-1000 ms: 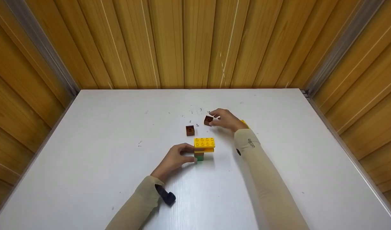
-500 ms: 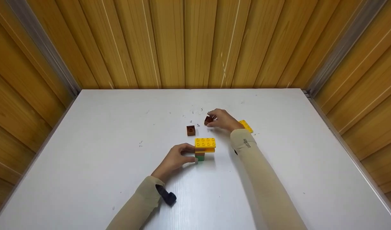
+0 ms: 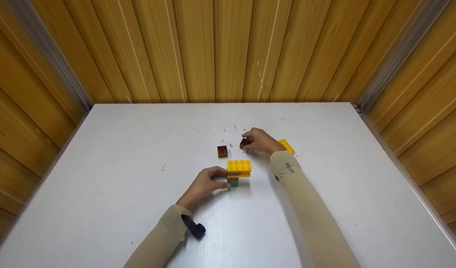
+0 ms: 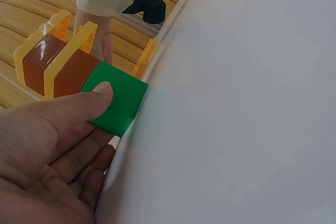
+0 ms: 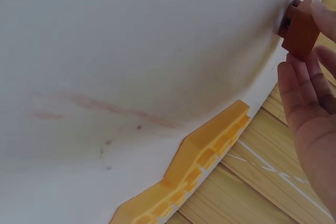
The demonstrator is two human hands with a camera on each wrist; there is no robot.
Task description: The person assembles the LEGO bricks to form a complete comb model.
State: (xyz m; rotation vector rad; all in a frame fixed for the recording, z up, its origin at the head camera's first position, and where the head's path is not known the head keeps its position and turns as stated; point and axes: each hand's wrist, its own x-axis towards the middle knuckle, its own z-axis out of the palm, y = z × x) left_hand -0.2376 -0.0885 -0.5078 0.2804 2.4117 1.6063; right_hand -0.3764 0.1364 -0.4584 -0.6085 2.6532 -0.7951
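My left hand (image 3: 205, 184) grips a small brick stack at its base, the thumb lying on the green brick (image 4: 118, 98). Above the green are a brown brick (image 4: 76, 73), a yellow plate, another brown brick (image 4: 43, 61) and a yellow top plate (image 3: 239, 165). The plates jut out to the right in the head view. Farther back, my right hand (image 3: 263, 140) pinches a brown brick (image 5: 302, 30) between thumb and fingers, which partly cover it in the head view. A further brown brick (image 3: 222, 151) lies hollow side up between the stack and that hand.
A yellow studded piece (image 3: 286, 146) lies beside the right wrist; in the right wrist view its outline is angular. The white table (image 3: 120, 160) has small dark marks toward the back. Wood-look panels (image 3: 198, 52) stand behind and at both sides.
My right fingers have closed on the brown brick and drawn it slightly nearer. The forearm shifted left at first, uncovering more of the yellow piece. The left hand and stack have stayed put.
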